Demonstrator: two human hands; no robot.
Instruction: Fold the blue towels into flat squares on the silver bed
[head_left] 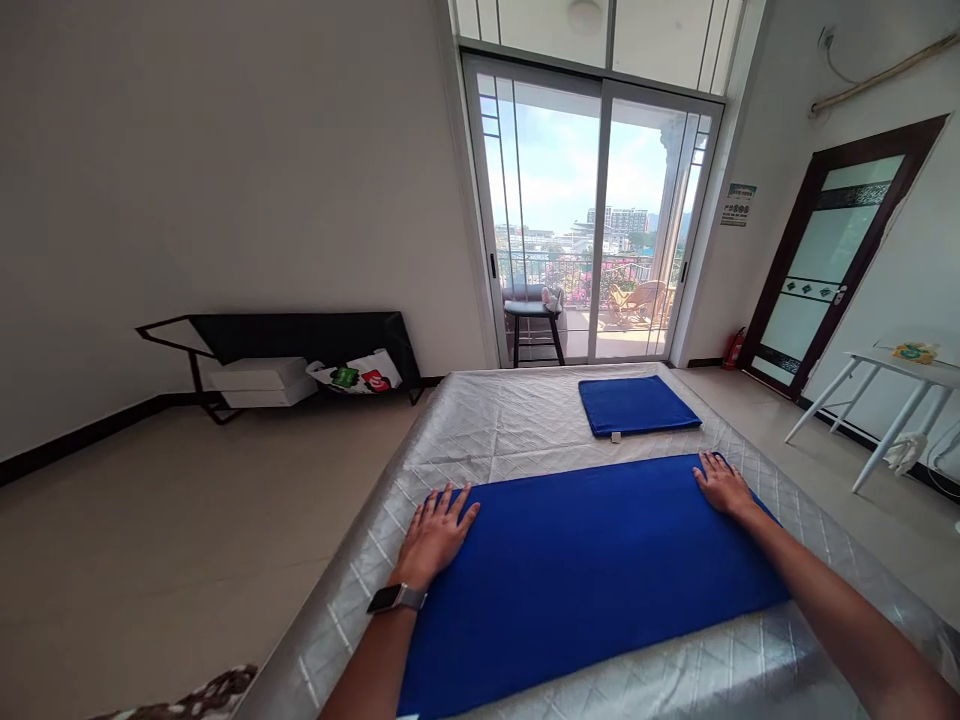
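Note:
A long blue cloth [592,560] lies spread flat across a quilted mattress [457,420]. My left hand [437,535], with a watch on its wrist, rests palm down at the cloth's far left corner, fingers spread. At the far right corner my right hand [722,483] lies flat too, its fingers stretched out on the cloth. Beyond the long cloth sits a smaller folded blue cloth [637,405] with a white tag at its near edge; neither hand touches it.
A black folding frame [300,335] with white boxes [259,380] and a printed bag [358,374] stands by the left wall. Sliding glass doors [600,220] with a dark stool [534,312] are ahead. On the right are a white table [900,368] and a fire extinguisher [734,347].

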